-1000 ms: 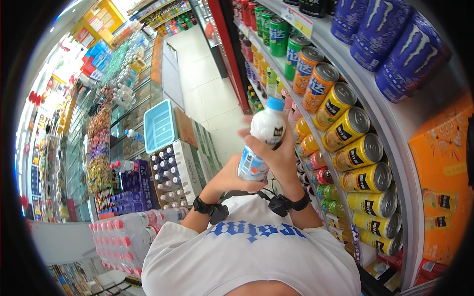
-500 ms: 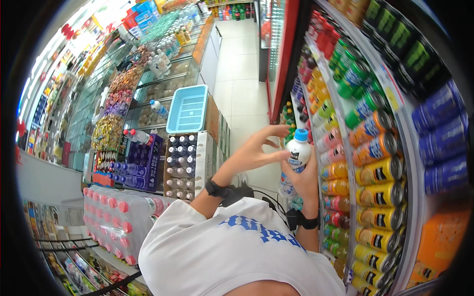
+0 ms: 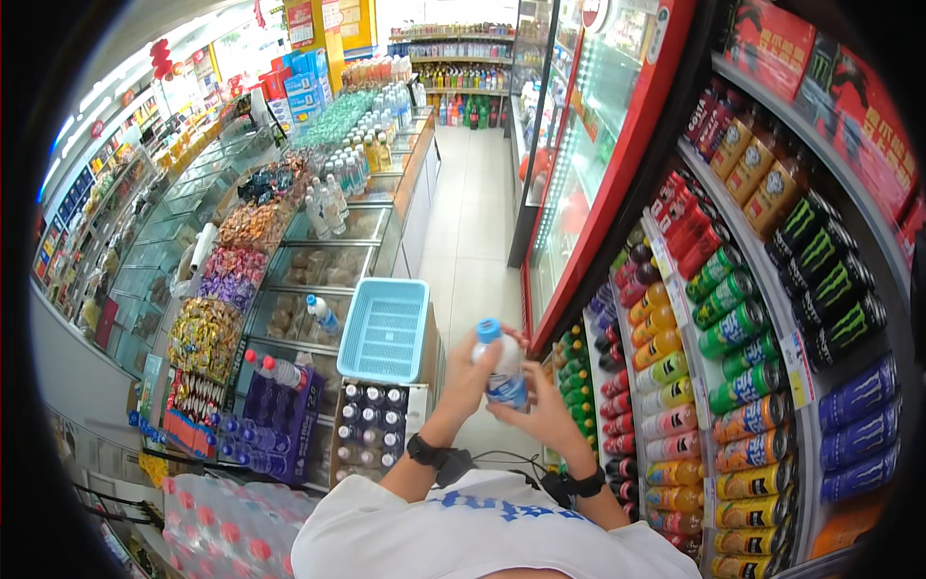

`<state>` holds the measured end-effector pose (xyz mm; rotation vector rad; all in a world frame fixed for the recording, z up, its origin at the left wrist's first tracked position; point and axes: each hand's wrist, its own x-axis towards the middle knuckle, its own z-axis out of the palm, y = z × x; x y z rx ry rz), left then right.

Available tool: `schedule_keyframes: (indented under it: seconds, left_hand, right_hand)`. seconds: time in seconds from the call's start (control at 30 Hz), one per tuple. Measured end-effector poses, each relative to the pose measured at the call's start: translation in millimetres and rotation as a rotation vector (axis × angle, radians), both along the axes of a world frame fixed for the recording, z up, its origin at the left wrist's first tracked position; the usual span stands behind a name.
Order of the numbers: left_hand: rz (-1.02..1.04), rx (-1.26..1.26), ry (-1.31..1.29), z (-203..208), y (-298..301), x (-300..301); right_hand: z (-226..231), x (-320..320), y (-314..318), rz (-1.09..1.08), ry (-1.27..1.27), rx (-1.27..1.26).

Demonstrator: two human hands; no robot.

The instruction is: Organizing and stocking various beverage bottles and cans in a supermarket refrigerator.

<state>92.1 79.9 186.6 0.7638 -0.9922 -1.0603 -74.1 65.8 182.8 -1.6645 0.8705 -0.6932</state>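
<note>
A white plastic bottle [image 3: 507, 369] with a blue cap and a blue-and-white label is held upright, slightly tilted, in front of me over the aisle. My left hand [image 3: 469, 374] is closed round its upper left side, just under the cap. Around the lower right side and base, my right hand [image 3: 542, 409] is closed too. The fingers partly cover the label. Both wrists wear black straps with small devices.
A light-blue plastic basket [image 3: 384, 330] stands on boxes left of the aisle, behind a carton of dark bottles [image 3: 371, 425]. Drink shelves [image 3: 709, 376] line my right. Ahead stands a red-framed glass fridge [image 3: 603, 183]. Shrink-wrapped bottles [image 3: 227, 526] lie at lower left.
The bottle has moved left, away from the drink shelves. My left hand, open beside it before, now grips it along with my right. The view has shifted, showing more aisle ahead.
</note>
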Motion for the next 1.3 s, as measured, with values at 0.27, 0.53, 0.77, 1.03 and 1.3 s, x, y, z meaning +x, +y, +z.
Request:
schedule_keyframes:
  seconds: [0.27,0.53,0.77,1.03,1.3]
  left_hand:
    - [-0.025,0.019,0.298,6.6,-20.1,45.6]
    - [-0.272,-0.184,0.262,18.2,-39.5,39.1]
    - [0.018,0.25,-0.217,36.4,-74.6,28.2]
    - [0.118,0.382,-0.245,24.3,-106.3,6.5]
    - [0.405,0.265,-0.151,11.8,-152.9,55.5]
  right_hand:
    - [-16.0,24.0,-54.6,0.426,-0.003,0.376]
    - [-25.7,0.7,-93.8,0.83,-0.403,0.722]
    - [-19.1,-20.0,-121.7,0.324,-0.175,0.26]
    - [-37.1,-42.7,-156.9,0.026,-0.002,-0.206]
    - [-62.5,-7.3,-202.9,-0.091,-0.455,0.267]
